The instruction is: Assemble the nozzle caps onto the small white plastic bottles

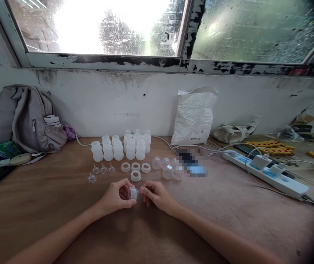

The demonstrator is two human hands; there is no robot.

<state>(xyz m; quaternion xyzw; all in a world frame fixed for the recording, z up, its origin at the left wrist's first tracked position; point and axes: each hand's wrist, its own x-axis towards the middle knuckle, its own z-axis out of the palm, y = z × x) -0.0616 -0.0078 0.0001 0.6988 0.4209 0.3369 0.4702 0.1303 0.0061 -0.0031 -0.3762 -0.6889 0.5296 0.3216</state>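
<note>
My left hand [115, 198] grips a clear ribbed screw ring [132, 193] of a baby bottle, turned on its side. From the ring's right side sticks a clear bottle nipple [137, 191], and the fingers of my right hand [158, 195] are pinched on its tip. Just beyond the hands lie several loose screw rings [135, 176]. Several clear nipples [92, 178] rest to the left of these. On the right are several clear dome caps [167, 172]. Frosted bottles [108, 152] stand upright in rows behind, the right-hand group with tops fitted.
A grey backpack [25, 121] sits at the left against the wall. White plastic packaging [194, 117] leans on the wall, with a blurred-out item [192, 163] before it. A power strip [266, 174] with plugs and cables [251, 161] crosses the right side, near yellow objects [272, 147].
</note>
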